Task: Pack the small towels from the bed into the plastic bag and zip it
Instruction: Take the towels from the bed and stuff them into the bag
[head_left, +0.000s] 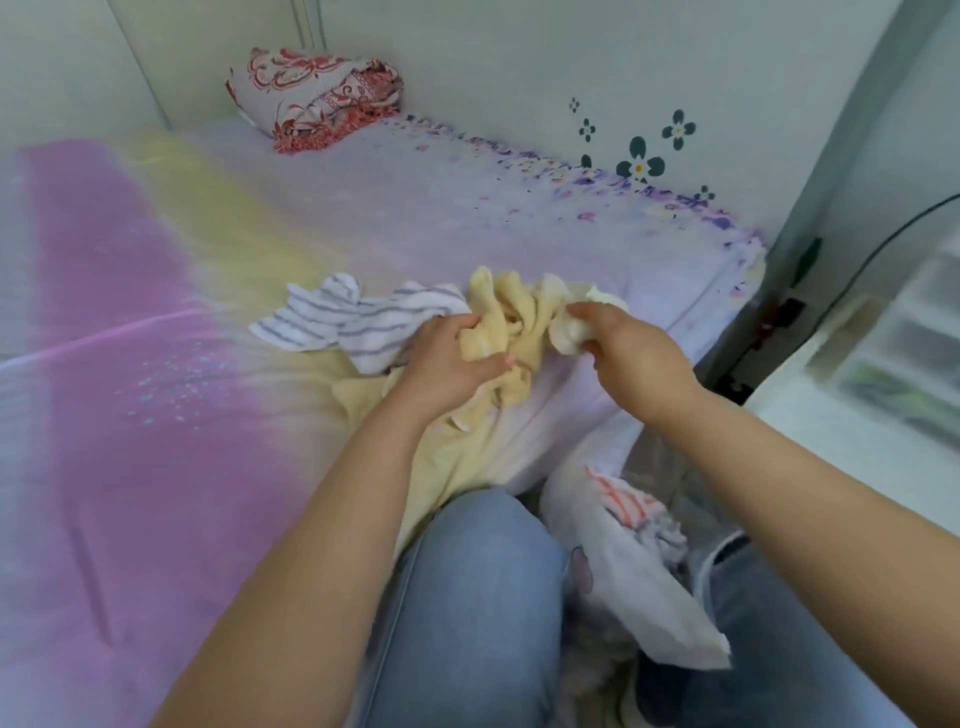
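Small towels lie bunched near the bed's near edge. My left hand grips a crumpled yellow towel. To its left, two white towels with grey stripes lie on the sheet. My right hand pinches a pale cream towel at the right of the pile. Below, between my knees, the white plastic bag stands open with an orange-striped towel inside. Its zip is not visible.
The bed has a pink, yellow and lilac sheet. A red-patterned folded blanket sits at the far end by the wall. A white drawer unit and a black cable stand at the right.
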